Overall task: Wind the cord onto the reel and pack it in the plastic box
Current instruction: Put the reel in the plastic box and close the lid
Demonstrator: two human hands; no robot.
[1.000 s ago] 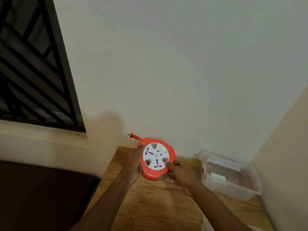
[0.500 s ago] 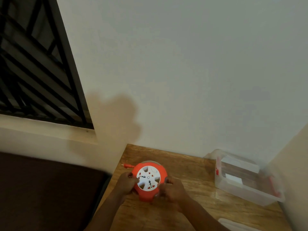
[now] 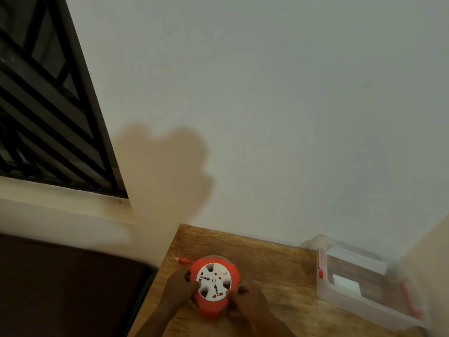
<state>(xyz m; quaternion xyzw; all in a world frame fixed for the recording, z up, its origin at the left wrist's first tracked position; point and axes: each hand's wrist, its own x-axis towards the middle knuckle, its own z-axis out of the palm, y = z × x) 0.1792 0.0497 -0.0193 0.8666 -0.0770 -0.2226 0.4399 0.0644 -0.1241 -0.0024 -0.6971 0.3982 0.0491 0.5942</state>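
While the reel (image 3: 213, 289) sat on the desk (image 3: 274, 263), your left hand (image 3: 179, 291) and right hand (image 3: 245, 304) gripped its sides — fingers curled, blurred; plug (image 3: 184, 260) barely discernible.

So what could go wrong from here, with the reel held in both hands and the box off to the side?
The red plug sticks out from the reel on a short cord end; it could snag the rim of the plastic box when packed. The reel sits near the table's left edge, so a slip by the left hand or right hand might drop it.
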